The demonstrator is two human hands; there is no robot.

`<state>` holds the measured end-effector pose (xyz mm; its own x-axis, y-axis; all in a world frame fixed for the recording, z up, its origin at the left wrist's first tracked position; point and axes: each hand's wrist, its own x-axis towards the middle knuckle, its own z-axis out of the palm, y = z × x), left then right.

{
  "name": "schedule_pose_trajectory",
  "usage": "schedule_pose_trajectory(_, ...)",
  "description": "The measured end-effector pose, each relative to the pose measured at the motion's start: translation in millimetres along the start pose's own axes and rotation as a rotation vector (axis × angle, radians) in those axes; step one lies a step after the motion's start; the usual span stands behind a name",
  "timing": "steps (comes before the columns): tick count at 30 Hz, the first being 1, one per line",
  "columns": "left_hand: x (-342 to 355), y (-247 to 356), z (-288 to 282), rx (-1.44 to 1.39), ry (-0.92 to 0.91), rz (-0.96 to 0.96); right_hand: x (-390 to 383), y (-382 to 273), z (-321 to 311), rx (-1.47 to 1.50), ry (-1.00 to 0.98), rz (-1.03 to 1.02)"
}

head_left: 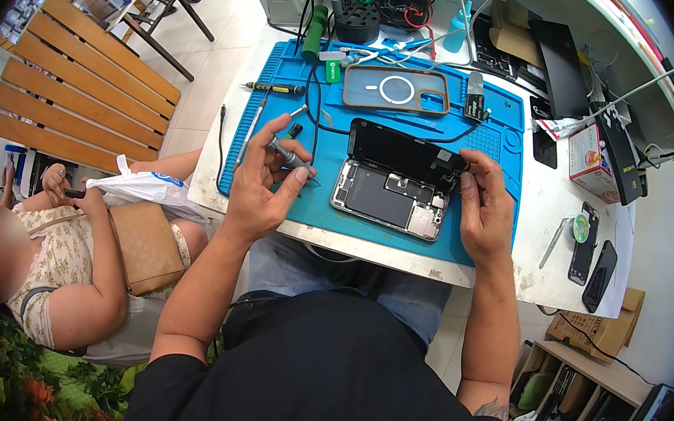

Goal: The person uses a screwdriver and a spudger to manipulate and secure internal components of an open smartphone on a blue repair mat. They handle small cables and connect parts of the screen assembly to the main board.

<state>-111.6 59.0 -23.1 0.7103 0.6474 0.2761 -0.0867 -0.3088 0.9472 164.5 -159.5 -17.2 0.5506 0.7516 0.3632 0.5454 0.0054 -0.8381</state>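
Observation:
An opened smartphone (377, 201) lies on the blue work mat (312, 208), its battery and inner boards showing. Its dark screen (397, 148) is tilted up along the far side of the body. The fingers of my right hand (486, 210) pinch the screen's right end. To the left of the phone, my left hand (267, 191) holds a grey screwdriver (289, 154) between its fingers, the tip pointing down toward the mat, apart from the phone. Beyond the screen lies a clear phone case (357, 97) with a brown rim and a white ring.
A black screwdriver (276, 87) and a cable cross the mat's left side. At the back stand a round tool holder (357, 25) and a blue bottle (458, 28). Two phones (600, 275) lie at the right, near a red-and-white box (593, 162). A person (72, 265) sits at the left.

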Motion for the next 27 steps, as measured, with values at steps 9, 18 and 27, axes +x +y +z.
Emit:
schedule_pose_trajectory(9,8,2,-6,-0.087,0.068,-0.137,0,2,0,0.0,0.004,-0.01)
schedule_pose_trajectory(18,10,1,-5,-0.06,0.077,-0.207,1,1,0,0.0,0.004,-0.02)
schedule_pose_trajectory(27,10,1,-3,-0.006,0.08,-0.189,0,4,1,-0.01,0.01,-0.028)
